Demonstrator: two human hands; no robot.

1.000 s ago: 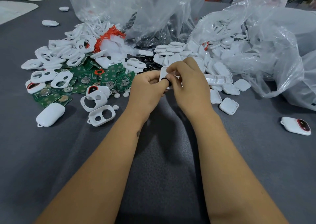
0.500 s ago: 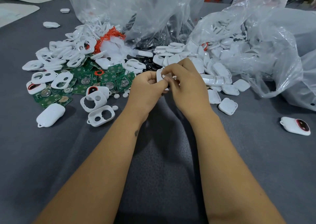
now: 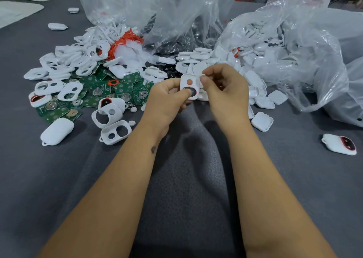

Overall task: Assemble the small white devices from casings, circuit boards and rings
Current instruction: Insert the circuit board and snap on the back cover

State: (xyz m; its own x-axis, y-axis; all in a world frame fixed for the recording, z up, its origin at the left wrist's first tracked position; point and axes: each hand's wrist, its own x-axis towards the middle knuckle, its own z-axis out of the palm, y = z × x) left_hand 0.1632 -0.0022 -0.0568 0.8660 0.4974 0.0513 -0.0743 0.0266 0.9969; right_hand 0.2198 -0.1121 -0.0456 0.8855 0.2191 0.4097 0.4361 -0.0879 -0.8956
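So from my seat at the head cam, my left hand (image 3: 167, 98) has its grip wrapped round a small white casing (image 3: 189, 86), held upright just above the grey worktop (image 3: 186, 189), thumb pressed on a dark ring (image 3: 191, 91) at the lower end of its face. There's a round orange spot showing through the upper hole of that casing. My right hand (image 3: 225, 88) sits just beside it on the right, fingers curled in and the thumb tip (image 3: 203, 79) touching or nearly touching the casing's top right edge; I honestly can't tell if that grip is pinching anything small or just closed on air. Off to the left there's a heap of green circuit boards (image 3: 98, 92) with coin cells on them, mixed in with a pile of white front casings with holes (image 3: 72, 65) and a tangle of orange rings (image 3: 125, 41). Two open front shells (image 3: 115, 132) lie nearest my left wrist, and a closed white shell (image 3: 57, 131) further left. Behind my hands are clear plastic bags (image 3: 294, 51) spilling white back covers (image 3: 262, 121) onto the worktop. One finished device (image 3: 339, 144) with a red-rimmed dark window lies well apart at the far right.
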